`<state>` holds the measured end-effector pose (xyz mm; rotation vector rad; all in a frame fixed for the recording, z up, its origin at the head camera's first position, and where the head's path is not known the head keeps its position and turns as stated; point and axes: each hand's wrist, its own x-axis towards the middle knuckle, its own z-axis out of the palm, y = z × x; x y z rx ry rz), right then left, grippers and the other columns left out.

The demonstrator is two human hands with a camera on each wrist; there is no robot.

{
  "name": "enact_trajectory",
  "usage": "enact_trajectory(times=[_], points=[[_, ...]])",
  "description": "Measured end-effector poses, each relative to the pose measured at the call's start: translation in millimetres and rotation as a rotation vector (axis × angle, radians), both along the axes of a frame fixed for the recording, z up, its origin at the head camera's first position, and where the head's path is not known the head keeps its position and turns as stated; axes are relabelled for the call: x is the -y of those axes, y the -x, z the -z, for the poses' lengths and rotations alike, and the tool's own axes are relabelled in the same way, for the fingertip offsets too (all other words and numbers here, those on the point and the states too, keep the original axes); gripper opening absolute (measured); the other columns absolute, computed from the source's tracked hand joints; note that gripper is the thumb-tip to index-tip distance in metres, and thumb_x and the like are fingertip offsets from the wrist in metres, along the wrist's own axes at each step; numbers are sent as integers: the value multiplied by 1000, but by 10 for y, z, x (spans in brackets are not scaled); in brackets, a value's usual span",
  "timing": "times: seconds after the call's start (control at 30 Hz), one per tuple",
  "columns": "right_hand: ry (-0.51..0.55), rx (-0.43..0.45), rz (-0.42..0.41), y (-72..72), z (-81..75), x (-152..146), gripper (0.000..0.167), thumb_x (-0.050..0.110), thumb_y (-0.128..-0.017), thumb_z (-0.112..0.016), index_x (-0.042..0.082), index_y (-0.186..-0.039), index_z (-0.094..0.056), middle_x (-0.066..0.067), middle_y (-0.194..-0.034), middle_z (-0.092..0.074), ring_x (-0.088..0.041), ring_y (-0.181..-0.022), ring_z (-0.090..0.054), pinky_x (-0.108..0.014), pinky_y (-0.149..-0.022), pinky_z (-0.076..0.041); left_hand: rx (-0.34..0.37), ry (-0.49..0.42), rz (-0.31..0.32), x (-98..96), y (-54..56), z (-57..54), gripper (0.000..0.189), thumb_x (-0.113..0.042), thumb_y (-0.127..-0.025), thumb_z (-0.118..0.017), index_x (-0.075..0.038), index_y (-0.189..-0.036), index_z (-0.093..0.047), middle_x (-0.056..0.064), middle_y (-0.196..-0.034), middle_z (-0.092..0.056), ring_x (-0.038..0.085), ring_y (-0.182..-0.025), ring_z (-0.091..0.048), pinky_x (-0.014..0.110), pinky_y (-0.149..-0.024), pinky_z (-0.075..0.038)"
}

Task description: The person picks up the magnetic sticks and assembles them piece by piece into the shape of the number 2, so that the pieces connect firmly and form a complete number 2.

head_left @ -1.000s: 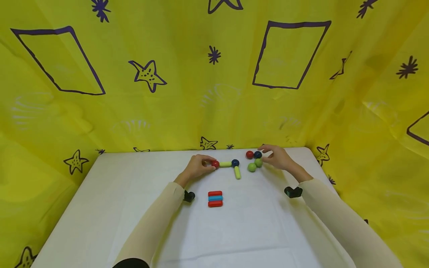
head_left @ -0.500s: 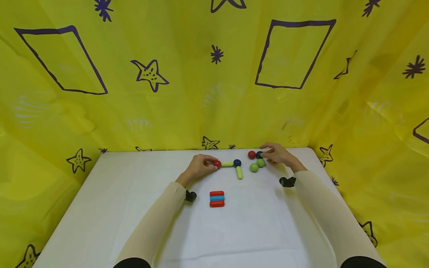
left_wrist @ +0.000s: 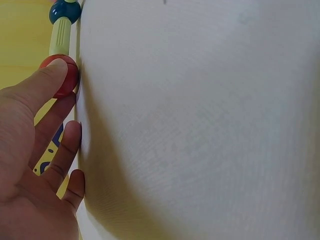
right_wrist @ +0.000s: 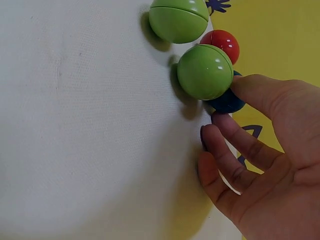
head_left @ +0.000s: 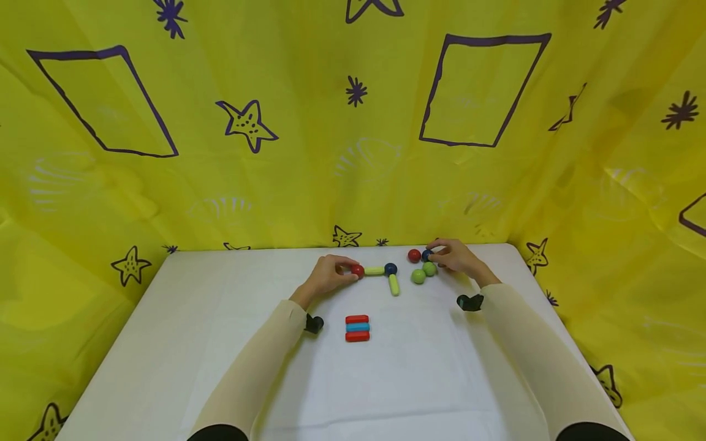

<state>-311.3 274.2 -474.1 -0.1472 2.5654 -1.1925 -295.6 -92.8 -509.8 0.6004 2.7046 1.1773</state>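
Observation:
My left hand (head_left: 325, 274) pinches a red ball (head_left: 358, 271) between thumb and fingers at the table's far side. A pale green rod (head_left: 375, 271) joins that ball to a dark blue ball (head_left: 390, 269), and a second pale green rod (head_left: 394, 285) points from there toward me. To the right, my right hand (head_left: 459, 258) pinches a loose dark blue ball (right_wrist: 229, 101), thumb on one side and a finger on the other. Two green balls (right_wrist: 205, 72) lie close by, partly covering it in the right wrist view. A loose red ball (head_left: 414, 256) sits just left of it.
Two red rods and a blue rod (head_left: 357, 327) lie side by side on the white table (head_left: 419, 380), nearer to me. A yellow patterned curtain (head_left: 309, 153) stands right behind the table and along its sides.
My right hand has moved slightly left, from beside the loose dark blue ball to pinching it. My left hand keeps hold of the red ball; the joined pieces look unchanged.

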Motion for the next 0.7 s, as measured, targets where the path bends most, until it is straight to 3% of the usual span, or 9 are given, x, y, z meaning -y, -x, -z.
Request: enact_trajectory(times=[0.33, 0.7], points=[[12, -34, 3, -7, 31, -27, 38, 15, -102, -66, -1, -136, -59, -32, -128, -63, -31, -93, -66, -31, -71, -53, 11, 3, 2, -15, -14, -25, 33, -23, -91, -81, -15, -122, -77, -1, -112, -75, 18, -90, -58, 29, -81, -50], [2, -99, -21, -122, -88, -131, 39, 14, -101, -66, 1, -138, -60, -29, -129, -62, -39, -112, -62, -43, -87, -56, 6, 4, 11, -21, -9, -59, 33, -21, -91, -81, -13, -122, -77, 1, -112, -76, 20, -94, -61, 32, -85, -52]])
